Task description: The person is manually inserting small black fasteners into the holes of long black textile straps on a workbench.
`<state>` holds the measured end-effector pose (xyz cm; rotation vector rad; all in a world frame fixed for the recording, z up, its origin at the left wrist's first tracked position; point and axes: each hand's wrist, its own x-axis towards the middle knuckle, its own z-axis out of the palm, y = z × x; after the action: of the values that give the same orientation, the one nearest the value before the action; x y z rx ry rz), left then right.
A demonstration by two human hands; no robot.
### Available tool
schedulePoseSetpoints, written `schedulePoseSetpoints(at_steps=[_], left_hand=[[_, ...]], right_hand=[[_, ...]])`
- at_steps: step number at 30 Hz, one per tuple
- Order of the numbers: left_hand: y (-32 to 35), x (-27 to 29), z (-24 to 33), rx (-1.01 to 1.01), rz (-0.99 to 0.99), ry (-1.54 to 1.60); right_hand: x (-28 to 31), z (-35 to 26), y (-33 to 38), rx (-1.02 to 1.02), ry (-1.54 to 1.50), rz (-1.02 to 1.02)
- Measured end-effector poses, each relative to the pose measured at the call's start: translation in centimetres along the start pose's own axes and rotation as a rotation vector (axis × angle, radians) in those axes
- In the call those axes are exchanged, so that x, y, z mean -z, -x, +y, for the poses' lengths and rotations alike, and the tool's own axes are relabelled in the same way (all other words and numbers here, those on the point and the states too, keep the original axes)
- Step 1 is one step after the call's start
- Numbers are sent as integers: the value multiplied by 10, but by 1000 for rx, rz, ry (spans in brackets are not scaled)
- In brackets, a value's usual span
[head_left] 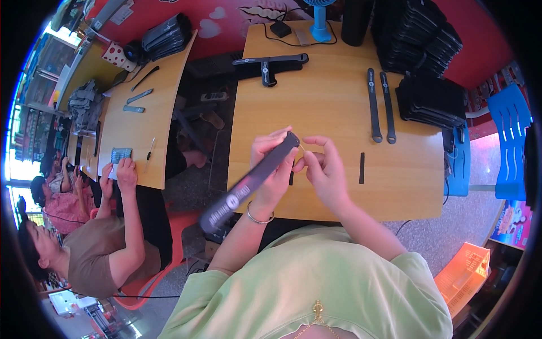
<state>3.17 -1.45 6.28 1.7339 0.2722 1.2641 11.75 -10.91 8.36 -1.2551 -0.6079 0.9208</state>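
My left hand is closed round a dark strap with pale printing and a rounded end. The strap slants from that end, up by my fingers, to its free end above my left forearm. Close beside the rounded end, my right hand is in a pinch. A thin yellowish sliver shows by its fingertips, too small to name. On the wooden table, a short black strip lies right of my right hand. Two dark straps with ring-like ends lie side by side farther right.
More straps lie crossed at the far left. Stacked black pouches fill the right edge, with more piled behind. A blue fan and black cylinder stand at the back. Leftward, a co-worker works at another table.
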Motion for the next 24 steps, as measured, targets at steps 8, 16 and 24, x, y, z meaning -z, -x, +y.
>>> schedulePoseSetpoints(at_steps=[8,16,24], left_hand=[[4,-6,1,11,95,72],[2,1,8,251,100,270],[-10,6,9,721,188,635]], right_hand=[[-8,3,5,-73,-189,18],[-3,5,-4,292,377,93],[0,1,-5,318,526,75]])
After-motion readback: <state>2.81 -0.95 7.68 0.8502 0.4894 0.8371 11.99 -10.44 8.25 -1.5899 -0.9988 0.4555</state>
